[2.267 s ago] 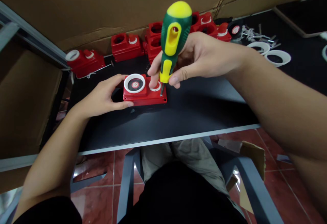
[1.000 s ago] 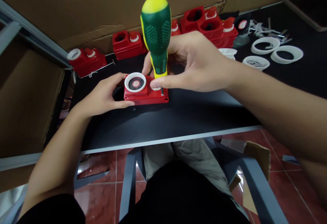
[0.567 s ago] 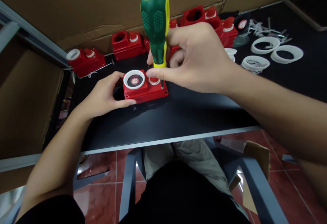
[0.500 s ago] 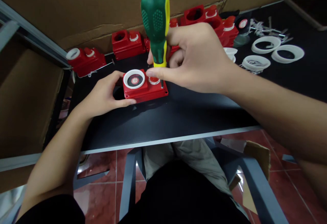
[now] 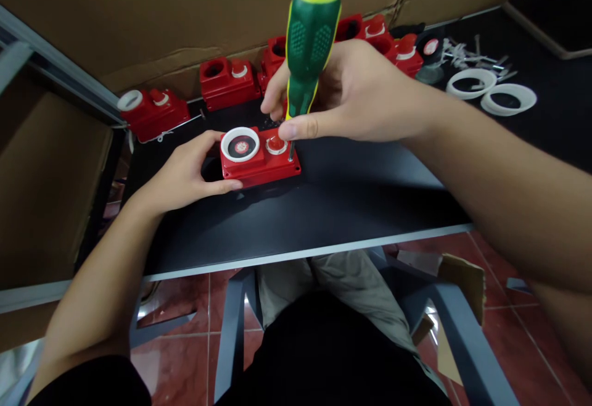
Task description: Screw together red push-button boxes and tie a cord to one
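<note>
A red box (image 5: 259, 174) lies on the black tabletop before me, with a white ring (image 5: 224, 147) around a dark disc and a red cap (image 5: 276, 141) on its top. My left hand (image 5: 187, 168) grips its left end, thumb along the front side. In my right hand (image 5: 342, 97) is a screwdriver (image 5: 311, 42) with a green and yellow handle, held by the fingers and thumb low on the handle. Its shaft leans, and the tip touches a screw at the right part of the box, beside the red cap.
Several similar red boxes (image 5: 229, 88) line the cardboard wall (image 5: 152, 17) at the back. White rings (image 5: 509, 99) and a heap of small metal and white pieces (image 5: 476, 57) lie at the right. The table's pale front edge (image 5: 305, 253) runs just before my lap.
The screwdriver handle has swung to the right, so the tool leans more. My right fingers have shifted around the handle. My left hand still grips the box.
</note>
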`<state>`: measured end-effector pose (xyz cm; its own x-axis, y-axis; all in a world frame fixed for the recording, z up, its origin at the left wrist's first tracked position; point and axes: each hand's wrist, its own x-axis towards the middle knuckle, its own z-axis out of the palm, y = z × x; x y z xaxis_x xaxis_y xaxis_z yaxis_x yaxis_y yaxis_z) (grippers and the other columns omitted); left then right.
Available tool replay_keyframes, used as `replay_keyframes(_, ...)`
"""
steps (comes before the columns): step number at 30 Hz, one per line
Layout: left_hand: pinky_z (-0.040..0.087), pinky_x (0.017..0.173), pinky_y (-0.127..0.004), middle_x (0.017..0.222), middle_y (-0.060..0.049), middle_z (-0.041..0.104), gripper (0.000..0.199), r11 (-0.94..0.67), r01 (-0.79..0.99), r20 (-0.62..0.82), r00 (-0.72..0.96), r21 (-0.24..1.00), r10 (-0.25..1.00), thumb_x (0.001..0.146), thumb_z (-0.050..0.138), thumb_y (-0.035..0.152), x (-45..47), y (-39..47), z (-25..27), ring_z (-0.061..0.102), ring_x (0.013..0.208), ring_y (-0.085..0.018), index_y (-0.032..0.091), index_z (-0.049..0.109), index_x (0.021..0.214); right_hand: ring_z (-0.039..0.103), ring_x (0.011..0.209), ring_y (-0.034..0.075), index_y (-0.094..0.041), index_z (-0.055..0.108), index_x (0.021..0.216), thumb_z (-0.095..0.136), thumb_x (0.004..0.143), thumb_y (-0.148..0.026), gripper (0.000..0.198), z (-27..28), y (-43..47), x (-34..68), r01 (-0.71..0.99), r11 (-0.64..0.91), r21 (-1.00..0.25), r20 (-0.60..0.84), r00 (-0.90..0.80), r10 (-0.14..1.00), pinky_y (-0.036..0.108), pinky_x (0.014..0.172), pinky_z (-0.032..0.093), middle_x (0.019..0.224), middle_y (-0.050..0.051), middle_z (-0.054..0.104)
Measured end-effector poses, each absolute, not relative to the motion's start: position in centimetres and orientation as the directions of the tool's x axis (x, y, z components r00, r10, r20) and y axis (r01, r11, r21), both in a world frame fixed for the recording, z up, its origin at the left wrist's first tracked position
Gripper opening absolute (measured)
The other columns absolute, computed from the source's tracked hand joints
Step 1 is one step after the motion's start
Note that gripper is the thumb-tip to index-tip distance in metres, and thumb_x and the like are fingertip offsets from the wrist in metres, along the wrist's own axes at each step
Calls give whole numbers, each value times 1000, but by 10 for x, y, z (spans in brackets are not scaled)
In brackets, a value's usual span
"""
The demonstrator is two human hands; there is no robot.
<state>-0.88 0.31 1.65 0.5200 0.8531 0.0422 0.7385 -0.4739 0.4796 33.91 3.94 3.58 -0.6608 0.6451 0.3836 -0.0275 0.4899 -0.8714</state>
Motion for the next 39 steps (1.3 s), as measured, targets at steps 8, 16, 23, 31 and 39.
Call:
replay_keyframes(8, 70, 120, -59, 151, -17, 84, 107, -469, 732, 46, 517, 494, 855, 85, 86, 107, -7, 3, 18, 83, 132, -46, 22, 75, 147, 60, 70, 5, -17, 91, 106, 109, 85, -39, 35, 30, 39, 333, -402, 323, -857, 499, -488, 717, 19, 55, 41, 98, 1, 84)
replay_keyframes(16, 69, 121, -55, 151, -15, 84, 103, -459, 733, 38, 512, 502, 858, 84, 91, 104, -9, 4, 18, 82, 134, -44, 25, 75, 149, 53, 68, 6, -13, 78, 139, 73, 121, -35, 29, 58, 24, 343, -257, 307, -916, 400, -615, 680, 24, 56, 34, 132, 10, 90)
replay_keyframes(23, 69, 122, -54, 152, -17, 83, 103, -471, 728, 41, 522, 499, 852, 86, 90, 103, -9, 4, 17, 82, 134, -43, 24, 74, 150, 49, 66, 6, -11, 81, 135, 78, 118, -36, 30, 56, 23, 343, -286, 345, -894, 449, -574, 685, 26, 57, 32, 126, 10, 89)
replay_keyframes(31, 69, 123, -55, 151, -14, 84, 93, -478, 702, 41, 541, 528, 840, 88, 91, 100, -11, 5, 15, 83, 135, -43, 28, 76, 146, 53, 60, 5, -16, 80, 116, 95, 106, -59, 47, 59, 14, 339, -260, 414, -872, 488, -504, 712, 29, 56, 37, 112, 4, 92)
replay_keyframes(39, 70, 122, -55, 150, -14, 85, 94, -475, 706, 39, 538, 525, 842, 86, 90, 102, -11, 4, 16, 84, 135, -43, 28, 77, 143, 70, 80, 15, -26, 62, 107, 101, 88, -83, 72, 66, 16, 325, -231, 336, -913, 408, -487, 772, 26, 58, 54, 91, -1, 73)
